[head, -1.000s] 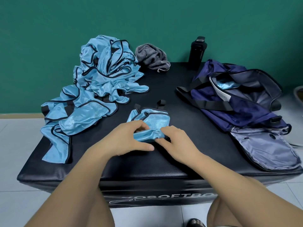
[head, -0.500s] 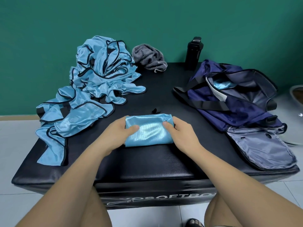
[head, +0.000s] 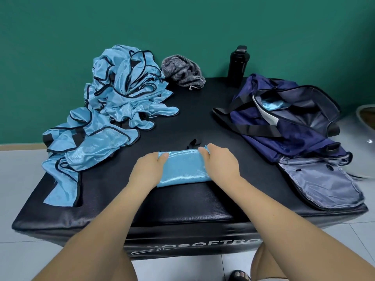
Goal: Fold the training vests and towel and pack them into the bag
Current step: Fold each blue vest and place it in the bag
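Observation:
A folded light-blue vest (head: pixel 182 169) lies on the black padded box (head: pixel 182 201) near its front middle. My left hand (head: pixel 149 171) grips its left end and my right hand (head: pixel 220 164) grips its right end, thumbs on top. A heap of unfolded blue vests with black trim (head: pixel 119 102) fills the box's left side. The grey striped towel (head: pixel 183 71) is bunched at the back. At the right the navy bag (head: pixel 288 122) lies open, with a blue vest (head: pixel 272 105) showing inside it.
A black bottle (head: pixel 238 64) stands at the back edge between towel and bag. The bag's grey flap (head: pixel 318 183) hangs toward the box's front right corner. A green wall is behind and a white tiled floor lies around the box. A pale round object (head: pixel 365 122) sits right of the bag.
One second ago both hands were rolling the vest's near edge over. Now the vest is a compact smooth rectangle, and my hands have shifted out to its two ends.

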### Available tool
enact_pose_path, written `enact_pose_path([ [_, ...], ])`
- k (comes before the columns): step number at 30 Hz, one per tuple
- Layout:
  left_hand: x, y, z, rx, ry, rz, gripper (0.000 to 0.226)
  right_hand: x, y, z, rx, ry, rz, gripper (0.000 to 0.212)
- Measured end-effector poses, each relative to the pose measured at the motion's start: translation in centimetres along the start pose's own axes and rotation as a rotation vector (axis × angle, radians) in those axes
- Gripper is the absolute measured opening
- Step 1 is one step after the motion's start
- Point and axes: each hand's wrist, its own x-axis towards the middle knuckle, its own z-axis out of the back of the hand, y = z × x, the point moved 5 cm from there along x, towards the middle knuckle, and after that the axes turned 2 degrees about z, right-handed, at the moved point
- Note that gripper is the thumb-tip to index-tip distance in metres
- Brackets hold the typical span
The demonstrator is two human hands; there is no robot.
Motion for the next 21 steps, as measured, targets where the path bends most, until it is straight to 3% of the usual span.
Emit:
enact_pose_path([
  [7, -0.2, -0.7, -0.6, 0.278, -0.104, 0.009, 0.052, 0.5, 0.0, -1.0, -0.288, -0.128, 0.156, 0.041],
  [10, -0.5, -0.9, -0.3, 0.342, -0.129, 0.001, 0.046, 0.2, -0.2, -1.4, -0.329, -0.311, 0.205, 0.030],
  [13, -1.2, -0.8, 0.2, 0.398, -0.188, -0.008, 0.045, 0.3, -0.4, -1.9, -0.339, -0.341, 0.202, 0.032],
  [21, -1.7, -0.4, 0.9, 0.041, -0.144, 0.022, 0.052, 0.5, -0.9, -3.0, -0.298, -0.349, 0.203, 0.043],
])
